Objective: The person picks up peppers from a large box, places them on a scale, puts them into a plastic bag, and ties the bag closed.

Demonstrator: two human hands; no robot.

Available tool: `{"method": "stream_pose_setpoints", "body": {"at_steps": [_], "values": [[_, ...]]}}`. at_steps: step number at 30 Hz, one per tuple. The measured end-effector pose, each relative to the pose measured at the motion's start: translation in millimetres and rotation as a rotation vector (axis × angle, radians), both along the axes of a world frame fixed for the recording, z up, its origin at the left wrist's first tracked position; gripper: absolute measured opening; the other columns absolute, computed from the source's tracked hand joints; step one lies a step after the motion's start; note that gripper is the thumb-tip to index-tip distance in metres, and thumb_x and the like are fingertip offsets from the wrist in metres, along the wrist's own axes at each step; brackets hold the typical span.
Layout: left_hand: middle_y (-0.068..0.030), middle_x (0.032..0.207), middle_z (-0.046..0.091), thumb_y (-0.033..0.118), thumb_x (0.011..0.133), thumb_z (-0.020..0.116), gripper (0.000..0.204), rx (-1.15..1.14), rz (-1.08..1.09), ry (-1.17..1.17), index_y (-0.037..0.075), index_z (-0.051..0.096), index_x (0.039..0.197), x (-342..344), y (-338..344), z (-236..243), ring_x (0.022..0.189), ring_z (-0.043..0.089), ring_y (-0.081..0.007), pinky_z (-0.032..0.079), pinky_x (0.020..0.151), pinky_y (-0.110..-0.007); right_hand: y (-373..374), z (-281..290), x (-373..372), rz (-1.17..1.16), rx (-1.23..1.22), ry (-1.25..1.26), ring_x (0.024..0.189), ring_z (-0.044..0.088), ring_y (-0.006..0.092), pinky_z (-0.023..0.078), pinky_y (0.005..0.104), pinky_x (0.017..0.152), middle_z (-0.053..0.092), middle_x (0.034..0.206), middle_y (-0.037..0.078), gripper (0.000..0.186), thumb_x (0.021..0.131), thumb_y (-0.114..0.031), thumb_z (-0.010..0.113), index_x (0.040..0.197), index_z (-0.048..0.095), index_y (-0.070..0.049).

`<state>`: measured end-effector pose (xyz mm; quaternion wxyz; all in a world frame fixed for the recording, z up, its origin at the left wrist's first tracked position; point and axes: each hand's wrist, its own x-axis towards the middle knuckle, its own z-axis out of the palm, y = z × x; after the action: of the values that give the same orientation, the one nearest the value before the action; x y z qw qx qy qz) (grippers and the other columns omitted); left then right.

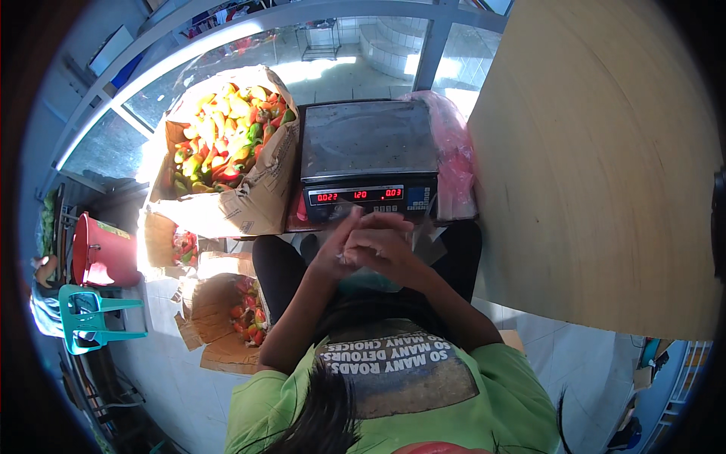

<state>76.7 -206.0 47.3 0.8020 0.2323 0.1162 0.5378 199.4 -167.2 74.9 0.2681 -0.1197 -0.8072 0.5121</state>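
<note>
Nearest: loose dark hair strands [321, 412] over lime-green T-shirt [507, 386]. Thin, clear, plastic-like film [429, 250] at both hands, above lap; outline blurred. Left hand [330, 256] and right hand [386, 251] together, fingers bent, overlapping; cannot tell whether they grip film. Likely best handling: light fingertip pressure, slow movements, nails kept off film to avoid tears. Just beyond: black digital scale with flat grey metal plate [370, 140], red digits lit. Left: open brown cardboard box [253, 208], red, yellow, green peppers [227, 136] inside. Right: crumpled translucent pink plastic [454, 144].
</note>
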Motion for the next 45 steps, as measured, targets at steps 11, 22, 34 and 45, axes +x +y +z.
{"method": "stream_pose_setpoints", "body": {"at_steps": [11,22,34,45], "values": [[-0.0117,0.114,0.053,0.033,0.094,0.038,0.045,-0.235,0.448,-0.029,0.002,0.040,0.126,-4.2,8.7,-11.3,0.107,0.051,-0.0243,0.039,0.094,-0.038,15.3,8.9,14.0,-0.165,-0.275,0.074,0.079,0.056,0.0108,0.042,0.0247,0.075,0.060,0.081,0.008,0.010,0.083,-0.011,0.057,0.086,0.056,-0.001],[-0.0023,0.095,0.057,0.022,0.092,0.043,0.028,-0.044,0.755,0.796,0.004,0.049,0.113,-14.7,-23.0,0.4,0.093,0.051,-0.0091,0.038,0.083,-0.026,32.5,33.0,15.6,-0.384,-0.781,0.622,0.059,0.053,0.0100,0.043,0.0238,0.056,0.055,0.071,0.006,0.011,0.090,-0.015,0.049,0.088,0.048,-0.004],[-0.0100,0.118,0.048,0.030,0.090,0.046,0.049,0.196,0.724,1.008,0.001,0.036,0.128,-21.5,-12.2,51.9,0.112,0.044,-0.0190,0.031,0.096,-0.031,28.0,39.8,18.4,-0.426,-0.374,0.142,0.054,0.038,-0.0004,0.030,0.0176,0.047,0.051,0.065,-0.004,0.006,0.087,-0.007,0.052,0.088,0.054,-0.002],[-0.0008,0.074,0.051,0.009,0.083,0.058,0.013,0.264,0.628,1.085,0.001,0.050,0.076,-12.8,-12.7,46.3,0.070,0.048,-0.0066,0.040,0.068,-0.022,27.9,47.2,31.1,-0.302,-0.443,0.029,0.063,0.044,0.0000,0.032,0.0165,0.052,0.057,0.075,-0.002,0.005,0.084,-0.005,0.055,0.089,0.054,-0.002]]}}
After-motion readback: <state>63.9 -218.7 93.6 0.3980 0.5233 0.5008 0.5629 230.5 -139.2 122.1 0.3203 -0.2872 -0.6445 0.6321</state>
